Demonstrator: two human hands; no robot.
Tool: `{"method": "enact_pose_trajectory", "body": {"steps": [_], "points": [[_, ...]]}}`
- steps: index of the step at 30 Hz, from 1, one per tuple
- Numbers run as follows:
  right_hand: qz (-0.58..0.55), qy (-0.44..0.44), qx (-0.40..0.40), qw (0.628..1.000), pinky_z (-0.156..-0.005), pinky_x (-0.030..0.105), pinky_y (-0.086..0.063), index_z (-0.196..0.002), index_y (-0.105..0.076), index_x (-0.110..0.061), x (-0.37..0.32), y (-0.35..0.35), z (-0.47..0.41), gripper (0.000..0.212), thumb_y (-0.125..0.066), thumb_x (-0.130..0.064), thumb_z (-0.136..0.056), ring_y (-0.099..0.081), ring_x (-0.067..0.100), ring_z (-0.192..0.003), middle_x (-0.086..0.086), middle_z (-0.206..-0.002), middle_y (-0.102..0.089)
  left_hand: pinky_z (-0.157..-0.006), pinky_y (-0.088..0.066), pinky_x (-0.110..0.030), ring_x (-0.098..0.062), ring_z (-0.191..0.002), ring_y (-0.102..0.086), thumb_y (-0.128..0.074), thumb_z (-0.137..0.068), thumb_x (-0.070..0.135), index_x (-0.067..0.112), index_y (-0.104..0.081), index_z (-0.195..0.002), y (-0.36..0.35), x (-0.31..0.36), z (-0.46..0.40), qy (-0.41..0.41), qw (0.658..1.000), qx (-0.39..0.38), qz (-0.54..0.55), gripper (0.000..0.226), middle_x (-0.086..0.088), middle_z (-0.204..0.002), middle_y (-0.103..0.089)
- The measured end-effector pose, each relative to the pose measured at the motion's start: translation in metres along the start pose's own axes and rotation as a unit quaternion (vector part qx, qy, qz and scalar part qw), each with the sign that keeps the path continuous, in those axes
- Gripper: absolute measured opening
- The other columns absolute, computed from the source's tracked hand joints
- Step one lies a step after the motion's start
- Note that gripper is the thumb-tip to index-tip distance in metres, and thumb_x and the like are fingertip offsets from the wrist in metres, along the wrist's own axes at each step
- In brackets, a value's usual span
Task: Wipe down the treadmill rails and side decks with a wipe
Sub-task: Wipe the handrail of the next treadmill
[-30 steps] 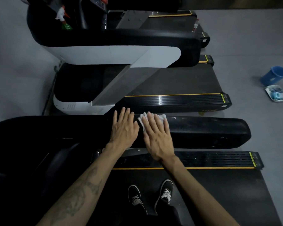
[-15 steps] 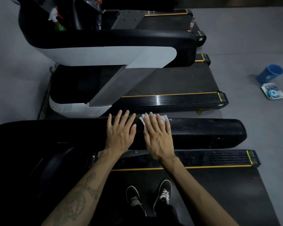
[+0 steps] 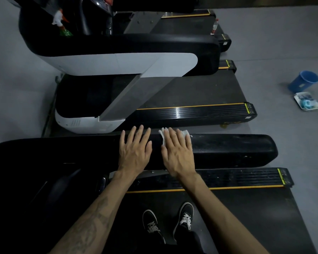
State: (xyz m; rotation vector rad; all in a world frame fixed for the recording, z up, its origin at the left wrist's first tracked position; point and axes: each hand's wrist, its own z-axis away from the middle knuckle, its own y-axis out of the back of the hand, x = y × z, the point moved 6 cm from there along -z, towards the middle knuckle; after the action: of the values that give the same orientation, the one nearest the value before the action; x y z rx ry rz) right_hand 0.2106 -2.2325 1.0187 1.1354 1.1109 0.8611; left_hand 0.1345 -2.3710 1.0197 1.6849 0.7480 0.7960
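Observation:
A long black treadmill rail (image 3: pixel 233 151) runs left to right across the middle of the view. My right hand (image 3: pixel 176 153) lies flat on it with straight fingers, pressing a white wipe (image 3: pixel 185 133) whose edges show past my fingertips. Just to its left, my left hand (image 3: pixel 135 150) rests flat on the same rail, fingers spread, holding nothing. Below the rail lies the ribbed black side deck (image 3: pixel 237 177) with a yellow stripe. I stand on the dark belt (image 3: pixel 242 215) in black shoes.
A second treadmill (image 3: pixel 191 112) with a white-and-black rail stands just beyond, and a third behind it. On the grey floor at right stand a blue bucket (image 3: pixel 303 81) and a small white tray (image 3: pixel 307 102) of items. A green spray bottle (image 3: pixel 61 24) sits at top left.
My right hand with the wipe has slid slightly right along the rail. My left hand has stayed flat beside it.

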Motion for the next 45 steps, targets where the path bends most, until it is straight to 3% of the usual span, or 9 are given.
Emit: {"method": "enact_pose_trajectory", "body": {"steps": [5,9,13,20,27,32,36,39,45], "points": [[-0.045,0.003,0.002,0.999,-0.128,0.05,-0.003,-0.163,-0.024,-0.015,-0.02,-0.002,0.013,0.067,-0.018,-0.044,-0.104,-0.007,0.029,-0.159,0.009,-0.17,-0.019,-0.119,-0.03,-0.06,-0.029,-0.146,-0.044,-0.025,-0.108,0.04,0.017,-0.05,-0.151,-0.002,0.0,-0.002,0.004,1.0,0.009,0.003,0.055,-0.01,-0.154,-0.051],[-0.04,0.049,-0.045,0.997,-0.127,0.043,-0.007,-0.158,-0.038,-0.021,-0.017,0.01,-0.019,0.071,-0.006,-0.048,-0.101,-0.027,0.024,-0.153,0.003,-0.16,-0.042,-0.119,-0.03,-0.059,-0.028,-0.146,-0.044,-0.025,-0.108,0.041,0.016,-0.05,-0.151,-0.002,0.0,-0.002,0.002,1.0,0.01,0.003,0.055,-0.01,-0.155,-0.05],[-0.021,0.038,-0.087,0.995,-0.124,0.043,-0.018,-0.149,-0.048,-0.027,-0.001,0.016,-0.04,0.05,-0.019,-0.039,-0.11,-0.049,0.023,-0.138,0.002,-0.147,-0.056,-0.12,-0.028,-0.059,-0.028,-0.147,-0.042,-0.027,-0.108,0.042,0.017,-0.048,-0.153,-0.001,-0.001,-0.002,-0.002,1.0,0.006,0.006,0.056,-0.009,-0.156,-0.049],[-0.011,0.013,-0.058,0.998,-0.118,0.046,-0.027,-0.14,-0.054,-0.022,-0.015,0.016,-0.028,0.07,-0.007,-0.049,-0.096,-0.051,0.025,-0.131,0.003,-0.138,-0.06,-0.12,-0.027,-0.058,-0.028,-0.146,-0.043,-0.03,-0.107,0.041,0.018,-0.052,-0.15,-0.003,0.0,-0.003,0.01,1.0,0.019,0.008,0.053,-0.006,-0.154,-0.052],[-0.007,0.04,-0.115,0.993,-0.112,0.042,-0.034,-0.14,-0.054,-0.025,-0.005,0.012,-0.051,0.047,-0.02,-0.039,-0.109,-0.056,0.025,-0.126,0.002,-0.138,-0.061,-0.121,-0.026,-0.058,-0.027,-0.148,-0.041,-0.029,-0.107,0.042,0.018,-0.051,-0.151,0.0,0.001,-0.002,0.007,1.0,0.019,0.022,0.054,-0.006,-0.157,-0.048],[0.012,0.011,-0.056,0.998,-0.112,0.04,-0.032,-0.135,-0.056,-0.023,-0.004,0.015,-0.037,0.05,-0.019,-0.042,-0.108,-0.054,0.022,-0.126,0.004,-0.137,-0.058,-0.12,-0.027,-0.06,-0.03,-0.149,-0.039,-0.029,-0.106,0.04,0.018,-0.05,-0.151,0.001,0.002,-0.002,0.009,1.0,0.012,0.016,0.055,-0.01,-0.16,-0.043],[0.015,0.036,-0.038,0.999,-0.12,0.047,-0.025,-0.152,-0.042,-0.015,-0.012,0.012,-0.026,0.07,-0.01,-0.046,-0.098,-0.048,0.025,-0.131,0.009,-0.139,-0.052,-0.121,-0.026,-0.061,-0.034,-0.148,-0.039,-0.031,-0.102,0.035,0.011,-0.055,-0.146,-0.002,0.006,-0.006,0.019,1.0,0.002,0.015,0.056,-0.017,-0.157,-0.045],[-0.022,0.06,-0.01,0.998,-0.122,0.051,-0.024,-0.156,-0.039,-0.015,-0.005,0.014,-0.019,0.066,-0.02,-0.043,-0.099,-0.047,0.026,-0.136,0.008,-0.14,-0.055,-0.124,-0.023,-0.058,-0.031,-0.151,-0.035,-0.03,-0.102,0.033,0.012,-0.054,-0.147,-0.004,0.009,-0.005,0.038,0.999,0.001,0.035,0.055,-0.017,-0.159,-0.043],[-0.047,0.084,-0.042,0.994,-0.125,0.046,-0.012,-0.155,-0.041,-0.019,-0.008,0.012,-0.021,0.069,-0.015,-0.049,-0.099,-0.035,0.022,-0.146,0.004,-0.154,-0.047,-0.122,-0.026,-0.059,-0.03,-0.149,-0.039,-0.029,-0.104,0.035,0.015,-0.056,-0.146,-0.005,0.01,-0.005,0.041,0.999,0.011,0.022,0.054,-0.014,-0.158,-0.045]]}}
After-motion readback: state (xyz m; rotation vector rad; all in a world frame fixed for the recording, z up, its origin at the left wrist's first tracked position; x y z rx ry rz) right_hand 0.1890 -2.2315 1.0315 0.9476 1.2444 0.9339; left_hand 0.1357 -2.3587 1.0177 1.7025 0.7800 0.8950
